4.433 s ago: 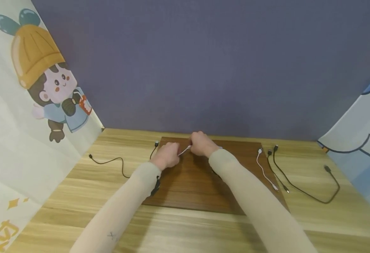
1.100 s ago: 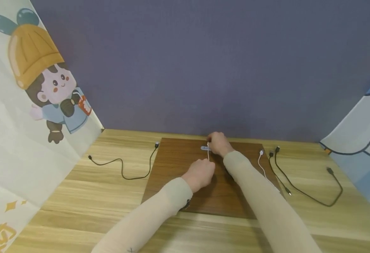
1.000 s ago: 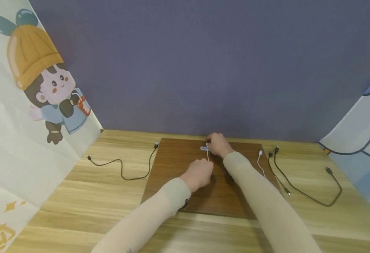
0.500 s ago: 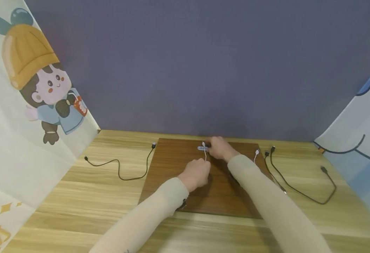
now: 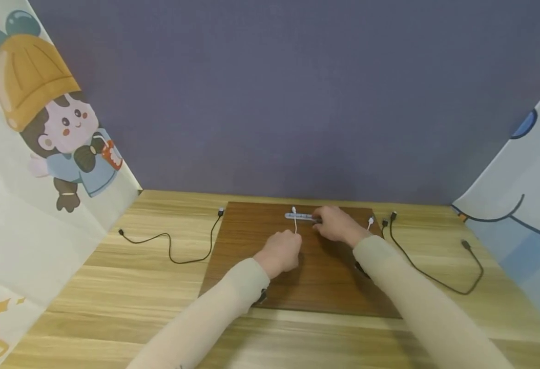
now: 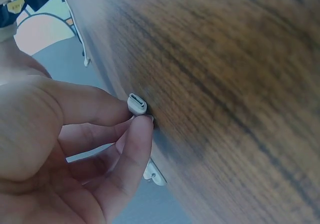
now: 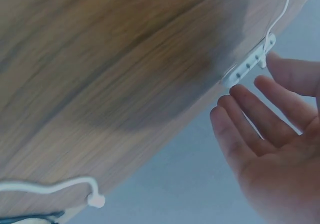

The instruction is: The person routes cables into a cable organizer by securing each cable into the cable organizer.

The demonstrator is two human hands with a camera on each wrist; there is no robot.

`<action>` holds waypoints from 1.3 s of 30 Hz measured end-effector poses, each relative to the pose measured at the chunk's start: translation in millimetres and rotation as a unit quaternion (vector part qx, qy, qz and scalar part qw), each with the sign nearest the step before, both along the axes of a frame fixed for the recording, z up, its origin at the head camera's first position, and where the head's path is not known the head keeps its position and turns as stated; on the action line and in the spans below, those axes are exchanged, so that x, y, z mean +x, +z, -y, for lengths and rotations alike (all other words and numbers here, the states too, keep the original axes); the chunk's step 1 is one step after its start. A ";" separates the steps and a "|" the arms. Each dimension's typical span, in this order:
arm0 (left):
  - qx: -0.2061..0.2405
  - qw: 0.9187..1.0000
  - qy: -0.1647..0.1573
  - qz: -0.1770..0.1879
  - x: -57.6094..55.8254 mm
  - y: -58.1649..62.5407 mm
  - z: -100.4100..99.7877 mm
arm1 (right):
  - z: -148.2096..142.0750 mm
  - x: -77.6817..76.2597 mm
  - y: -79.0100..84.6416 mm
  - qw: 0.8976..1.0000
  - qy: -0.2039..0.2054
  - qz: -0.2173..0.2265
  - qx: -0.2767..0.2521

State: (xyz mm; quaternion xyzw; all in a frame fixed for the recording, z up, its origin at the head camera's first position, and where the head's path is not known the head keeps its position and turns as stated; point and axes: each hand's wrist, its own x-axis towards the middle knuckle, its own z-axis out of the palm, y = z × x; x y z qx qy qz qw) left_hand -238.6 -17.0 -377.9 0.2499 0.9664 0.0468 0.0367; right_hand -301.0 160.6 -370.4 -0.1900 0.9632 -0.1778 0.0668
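Observation:
My left hand (image 5: 279, 251) pinches the near end of a short white charging cable (image 5: 295, 224); the left wrist view shows its USB-C plug (image 6: 136, 103) between thumb and fingers. From there the cable runs up to the left end of a pale slotted cable organizer strip (image 5: 303, 217), and its far plug (image 5: 294, 209) sticks out just beyond the strip. My right hand (image 5: 336, 224) is at the strip's right end. In the right wrist view the right fingers (image 7: 270, 129) are spread and loosely bent beside the strip, holding nothing.
The strip lies near the back edge of a dark brown board (image 5: 247, 256) on a light wooden table (image 5: 159, 307). A black cable (image 5: 170, 251) lies to the left. Another white cable (image 5: 370, 222) and black cables, one long (image 5: 436, 279), lie to the right. A grey-blue panel (image 5: 270, 102) stands behind.
Both hands have brought the white cable rightward to the strip, where it now lies across the left end. The right hand has let go of it and moved right; the left still pinches the near end.

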 end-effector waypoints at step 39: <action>0.099 0.991 -0.016 0.091 9.0 1.2 8.6 | 10.4 10.2 -5.4 1.000 0.015 -0.003 -0.012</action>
